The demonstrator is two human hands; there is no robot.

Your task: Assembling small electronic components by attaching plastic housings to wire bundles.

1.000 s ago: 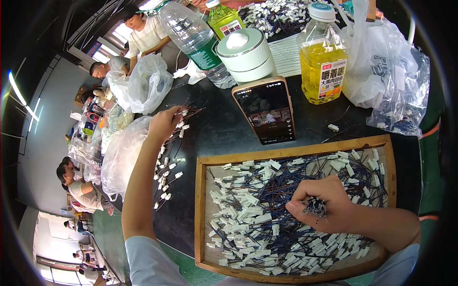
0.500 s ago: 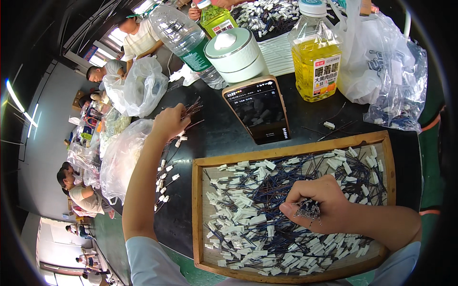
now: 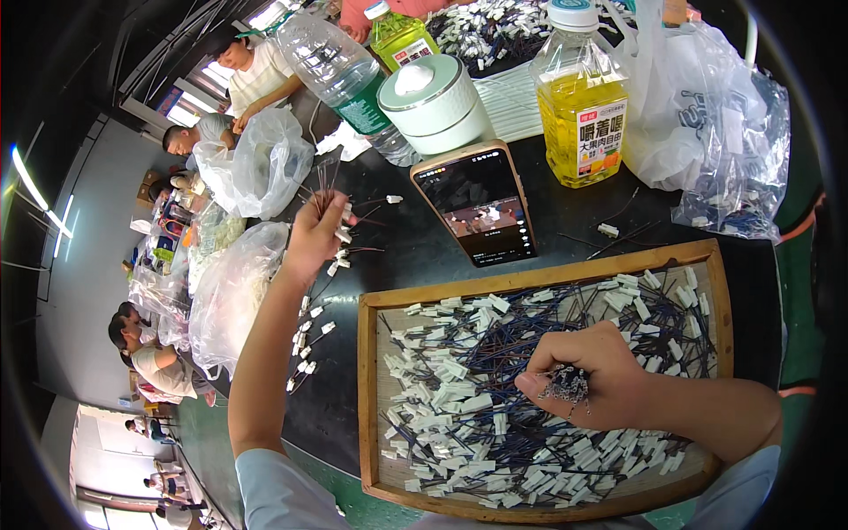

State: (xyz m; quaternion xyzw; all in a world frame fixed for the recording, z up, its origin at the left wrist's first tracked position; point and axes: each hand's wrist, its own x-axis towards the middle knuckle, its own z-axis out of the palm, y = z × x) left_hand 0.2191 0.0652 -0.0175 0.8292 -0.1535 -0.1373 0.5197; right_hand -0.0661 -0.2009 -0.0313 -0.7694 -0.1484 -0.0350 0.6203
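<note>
Left hand (image 3: 318, 230) pinches wires (image 3: 326, 184) at ten o'clock; right hand (image 3: 605, 371) at four clenches a bundle (image 3: 568, 386), seemingly for neatness.

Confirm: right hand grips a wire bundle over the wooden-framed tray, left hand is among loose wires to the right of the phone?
Wrong side: the left hand is among loose wires to the left of the phone, as the head view shows. The right hand does grip a wire bundle over the wooden-framed tray.

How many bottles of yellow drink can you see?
2: one yellow bottle right of the phone, the other bottle behind the lidded white container. More may be hidden.
</note>
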